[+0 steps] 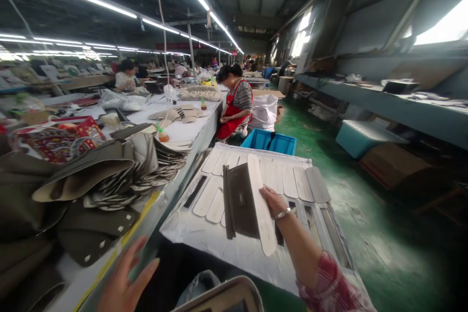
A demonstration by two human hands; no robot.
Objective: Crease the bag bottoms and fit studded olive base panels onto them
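The right hand (pixel 274 202) grips the right edge of a dark brown bag panel with a cream strip (pixel 241 204); it lies left of that grip, over a white-covered board (pixel 175 229), long axis pointing away from the person. The left hand (pixel 126 278), fingers spread and empty, hangs well apart.

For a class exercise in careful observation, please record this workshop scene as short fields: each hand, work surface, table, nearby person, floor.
Right hand: gripping the edge of a long pale panel, with a dark brown panel against it
Left hand: open, holding nothing visible, near the table's yellow edge stripe
Work surface: white-covered, bearing rows of pale strips
Table: dark pieces, stacked pale-edged pieces
Nearby person: red apron, beside the table
Floor: green; blue crate beyond the work surface
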